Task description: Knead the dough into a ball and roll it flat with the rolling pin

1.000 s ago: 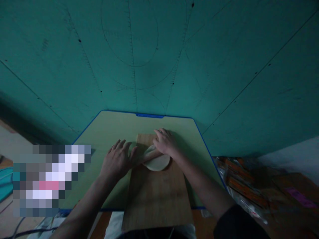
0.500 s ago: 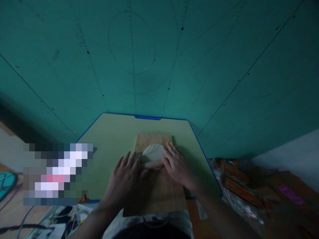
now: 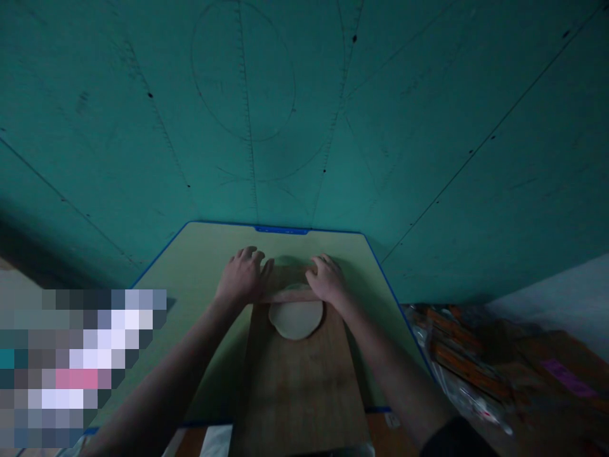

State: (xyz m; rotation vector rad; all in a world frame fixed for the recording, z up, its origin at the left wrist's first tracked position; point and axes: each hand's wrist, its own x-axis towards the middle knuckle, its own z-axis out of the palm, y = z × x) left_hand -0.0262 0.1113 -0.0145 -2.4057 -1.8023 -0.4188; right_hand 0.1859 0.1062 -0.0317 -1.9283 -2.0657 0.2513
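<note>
A pale, flat round of dough (image 3: 295, 321) lies on a wooden board (image 3: 302, 387). Across its far part rests a wooden rolling pin (image 3: 291, 296), with a strip of dough showing beyond it. My left hand (image 3: 242, 277) is on the pin's left end, fingers curved forward over it. On the right end sits my right hand (image 3: 328, 279), its fingers also bent over the wood. Both hands cover the ends of the pin, so those are hidden.
The board lies on a pale table (image 3: 204, 251) with a blue edge, set against a green wall (image 3: 304, 127) with drawn lines. To the right are plastic-wrapped orange items (image 3: 457, 349) and cardboard (image 3: 552, 355). A pixelated patch hides the left side.
Both hands and the rolling pin have moved forward, from the near part of the dough to its far part. The fingers, flatter before, are now more curled. The view has shifted slightly.
</note>
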